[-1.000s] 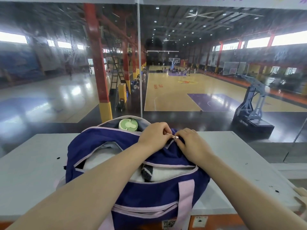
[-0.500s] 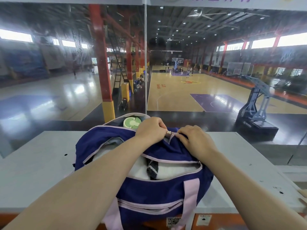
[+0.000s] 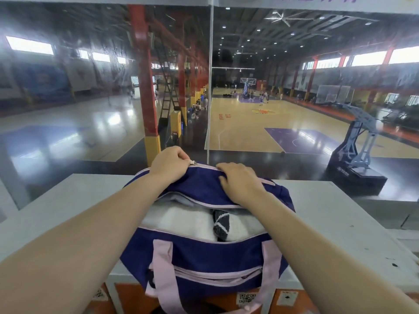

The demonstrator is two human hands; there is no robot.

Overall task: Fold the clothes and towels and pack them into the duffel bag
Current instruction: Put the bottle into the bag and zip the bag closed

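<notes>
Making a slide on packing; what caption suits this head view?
Left hand pinches the zipper pull, right hand holds the duffel bag, white towel showing inside.

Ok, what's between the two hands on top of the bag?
Head view: only the duffel bag, its purple top and pink zipper line, between left hand and right hand; the zipper pull sits against the left hand.

A pale grey flat ledge (image 3: 68,207), flecked with dark marks, carries a navy fabric duffel bag (image 3: 204,252), pink-strapped, overhanging its near edge
</notes>
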